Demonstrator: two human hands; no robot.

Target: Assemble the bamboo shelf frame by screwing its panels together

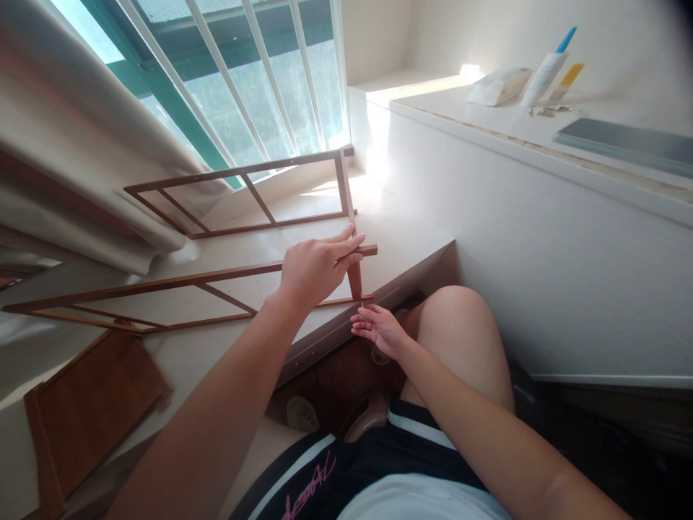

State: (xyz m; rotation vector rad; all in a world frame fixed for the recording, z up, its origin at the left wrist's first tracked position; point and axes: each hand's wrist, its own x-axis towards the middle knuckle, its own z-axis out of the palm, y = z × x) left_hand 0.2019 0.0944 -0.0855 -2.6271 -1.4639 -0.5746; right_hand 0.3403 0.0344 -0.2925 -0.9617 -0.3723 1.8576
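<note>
A brown wooden frame (216, 275) lies on a pale ledge, with a second ladder-like side (252, 195) beyond it. A crosspiece (354, 280) joins the two sides at their right end. My left hand (312, 263) grips the near side at this corner, fingers closed over the wood. Just below the corner, my right hand (377, 330) holds thumb and forefinger together at the lower rail end. A thin, small thing seems to stick up from that pinch, too small to name. The other fingers of that hand are loosely curled.
A brown wooden panel (102, 404) lies at the lower left, near a curtain (81, 123). On the white counter (433, 115) at right are a blue-tipped white bottle (544, 78), a plastic packet (498, 87), small metal pieces (546, 110) and a dark flat slab (628, 144).
</note>
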